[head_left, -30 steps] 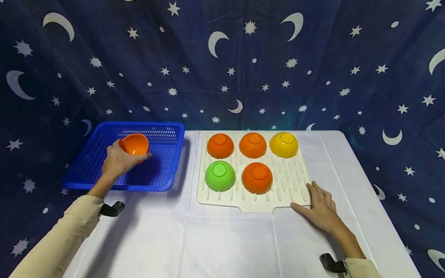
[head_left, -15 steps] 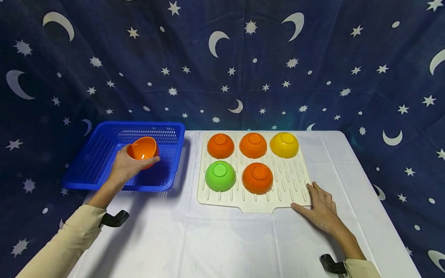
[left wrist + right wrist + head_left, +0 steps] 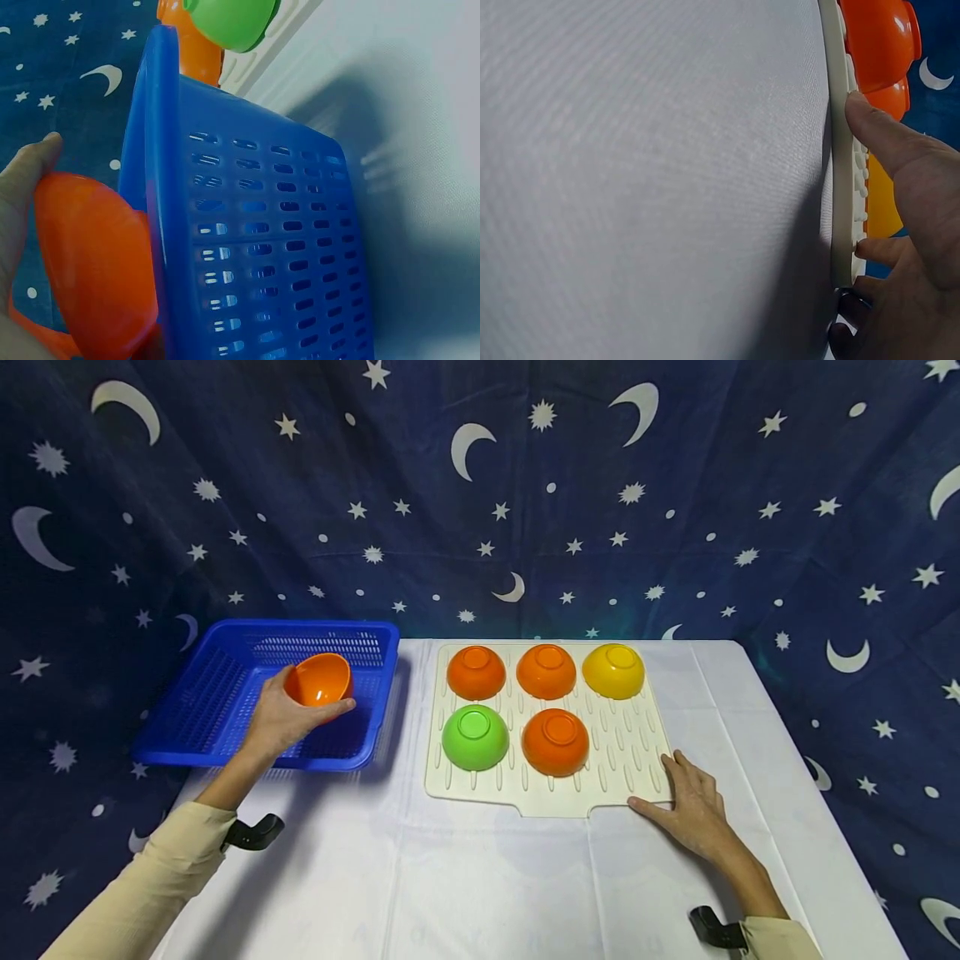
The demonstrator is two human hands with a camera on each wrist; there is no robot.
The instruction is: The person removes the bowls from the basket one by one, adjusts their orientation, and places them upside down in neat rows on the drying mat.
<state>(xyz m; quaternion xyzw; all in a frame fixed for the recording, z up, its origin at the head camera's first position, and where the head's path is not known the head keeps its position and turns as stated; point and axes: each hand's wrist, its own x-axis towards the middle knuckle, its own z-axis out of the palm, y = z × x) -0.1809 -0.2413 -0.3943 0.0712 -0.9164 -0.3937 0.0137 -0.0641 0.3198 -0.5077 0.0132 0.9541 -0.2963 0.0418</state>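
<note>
In the head view my left hand (image 3: 281, 714) grips an orange bowl (image 3: 324, 677) between thumb and fingers, its mouth tilted up. Both overlap the blue plastic basket (image 3: 225, 689) at the left. The left wrist view shows this orange bowl (image 3: 94, 262) close beside the basket's rim (image 3: 161, 150), with more orange behind and below it. My right hand (image 3: 693, 814) rests at the near right corner of a white ridged draining board (image 3: 618, 760), thumb and fingers spread. In the right wrist view its thumb (image 3: 866, 112) touches the board's edge (image 3: 842, 187).
On the board stand upturned bowls: two orange bowls (image 3: 476, 673) (image 3: 546, 672) and a yellow bowl (image 3: 613, 672) in the back row, a green bowl (image 3: 475, 739) and another orange bowl (image 3: 555, 743) in front. A white cloth (image 3: 480, 877) covers the table; a dark star-patterned curtain (image 3: 420, 468) hangs behind.
My left hand has shifted to the right with the orange bowl, across the basket towards its right side. The right hand and the bowls on the board have stayed put.
</note>
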